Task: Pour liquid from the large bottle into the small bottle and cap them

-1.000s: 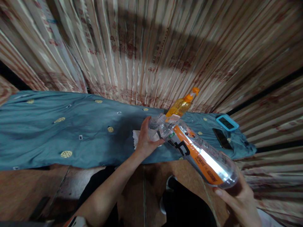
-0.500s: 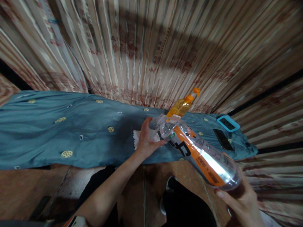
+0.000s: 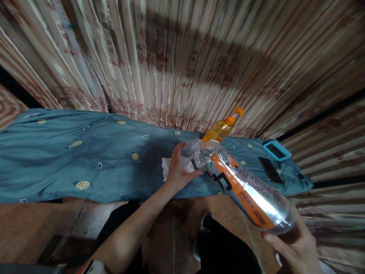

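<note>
A clear plastic drink bottle (image 3: 245, 186) with an orange and silver label slants up and left across the middle of the view. Its base end rests in my right hand (image 3: 296, 243), whose fingers close around it. At the neck end, my left hand (image 3: 178, 171) is curled around a small clear container (image 3: 188, 152); whether that is a cup or a bottle I cannot tell. The bottle's mouth meets or overlaps the container. Beneath my left hand, a white cloth or paper piece (image 3: 165, 168) lies partly hidden. Just behind stands a yellow pump bottle (image 3: 218, 130) with an orange top.
A long table with a blue-green patterned cloth (image 3: 57, 160) crosses the view. On its right end lie a dark phone (image 3: 270, 170) and a light-blue-framed device (image 3: 277, 150). A pleated curtain (image 3: 171, 76) hangs behind. Tiled floor (image 3: 159, 232) shows below.
The whole view has shifted slightly. Both hands keep their holds, and the drink bottle stays slanted at the small container with almost the same tilt.
</note>
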### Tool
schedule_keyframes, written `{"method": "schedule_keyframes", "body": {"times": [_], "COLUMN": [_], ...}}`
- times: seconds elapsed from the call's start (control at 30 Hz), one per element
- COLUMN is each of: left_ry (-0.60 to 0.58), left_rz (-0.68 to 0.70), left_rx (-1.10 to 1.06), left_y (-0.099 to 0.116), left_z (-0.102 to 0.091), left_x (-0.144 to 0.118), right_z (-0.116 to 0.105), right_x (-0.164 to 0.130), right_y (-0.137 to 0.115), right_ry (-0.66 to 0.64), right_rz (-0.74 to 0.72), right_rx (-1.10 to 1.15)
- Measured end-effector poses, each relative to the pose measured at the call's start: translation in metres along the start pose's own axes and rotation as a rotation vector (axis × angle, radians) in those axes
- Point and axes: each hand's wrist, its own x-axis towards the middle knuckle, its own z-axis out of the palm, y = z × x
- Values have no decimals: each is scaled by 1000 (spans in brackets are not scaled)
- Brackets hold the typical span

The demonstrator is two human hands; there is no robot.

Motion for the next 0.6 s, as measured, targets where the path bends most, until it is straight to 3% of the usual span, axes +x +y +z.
{"method": "schedule_keyframes", "body": {"times": [0.17, 0.6], "left_ry": [7, -1], "left_rz": [-9, -20], "left_rx": [-9, -18], "left_y": [0, 0], "left_z": [1, 1], "left_x": [-1, 0], "right_z": [0, 0], "right_x": [0, -2], "right_y": [1, 1], "right_ry": [-12, 21], "right_rz": [-49, 31], "right_rx": [-13, -16]}}
